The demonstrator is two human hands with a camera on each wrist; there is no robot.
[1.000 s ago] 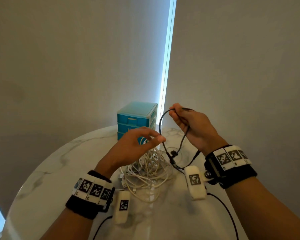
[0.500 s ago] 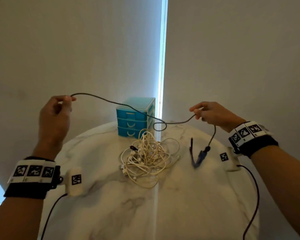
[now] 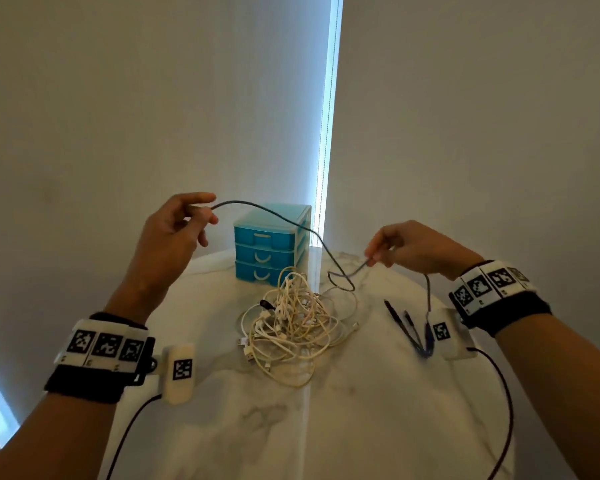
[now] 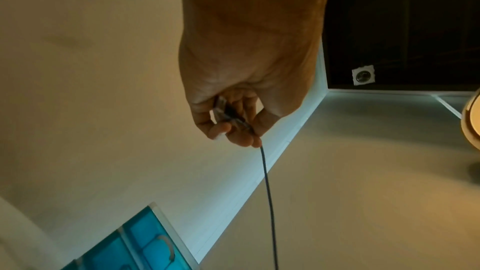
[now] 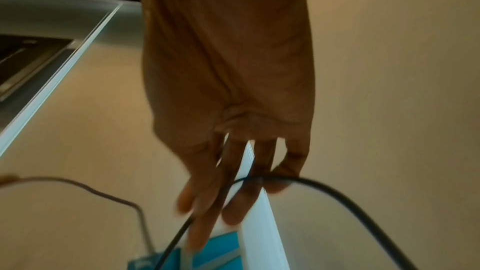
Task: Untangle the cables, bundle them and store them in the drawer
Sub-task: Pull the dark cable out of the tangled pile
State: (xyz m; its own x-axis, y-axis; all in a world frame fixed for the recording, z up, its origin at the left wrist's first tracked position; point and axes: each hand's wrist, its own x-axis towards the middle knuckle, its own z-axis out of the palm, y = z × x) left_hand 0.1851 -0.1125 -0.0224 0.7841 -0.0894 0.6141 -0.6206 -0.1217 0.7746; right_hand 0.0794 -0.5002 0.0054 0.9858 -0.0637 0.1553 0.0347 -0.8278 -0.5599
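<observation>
White marble bench point(image 3: 378, 410), both your hands up!
Left hand point(image 3: 168, 237) and right hand point(image 3: 416, 249) each pinch the thin black cable point(image 3: 291, 221) above the tangled white cables point(image 3: 291, 323).

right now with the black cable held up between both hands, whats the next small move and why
Probably start coiling: bring the left hand, which pinches the black cable at its plug end, toward the right hand to fold a first loop. The cable already hangs free of the white cable tangle, and the drawer unit looks closed.
</observation>
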